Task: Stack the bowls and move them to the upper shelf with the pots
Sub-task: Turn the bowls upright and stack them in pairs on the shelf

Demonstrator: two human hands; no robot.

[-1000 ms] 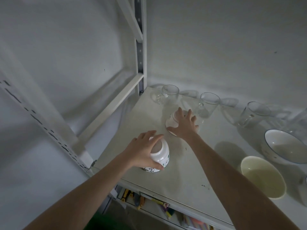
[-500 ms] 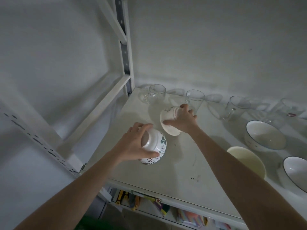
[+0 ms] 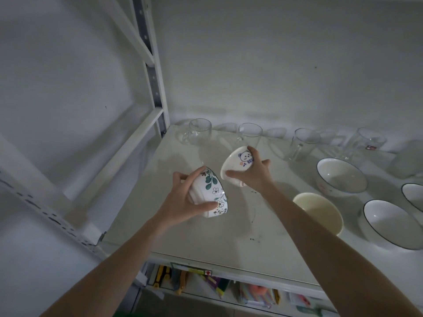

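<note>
My left hand point(image 3: 183, 202) grips a white bowl with green leaves and flowers point(image 3: 211, 194), lifted and tipped on its side above the shelf point(image 3: 183, 234). My right hand point(image 3: 254, 173) holds a small white bowl with a bear print point(image 3: 237, 163), also raised and tilted, its rim facing left. The two bowls hang close together without touching. A cream bowl point(image 3: 320, 212) sits upright on the shelf to the right. Beyond it stand white bowls with dark rims point(image 3: 341, 177) point(image 3: 393, 223) point(image 3: 414, 195).
Several clear glass mugs point(image 3: 199, 131) point(image 3: 250, 133) point(image 3: 303, 143) point(image 3: 366, 143) line the back wall. A white rack post point(image 3: 151, 72) rises at the left rear corner. A lower shelf with colourful items point(image 3: 229, 287) shows under the front edge.
Both hands have lifted their bowls off the shelf and turned them from upside down toward their sides. My view has shifted right, bringing more bowls into sight.
</note>
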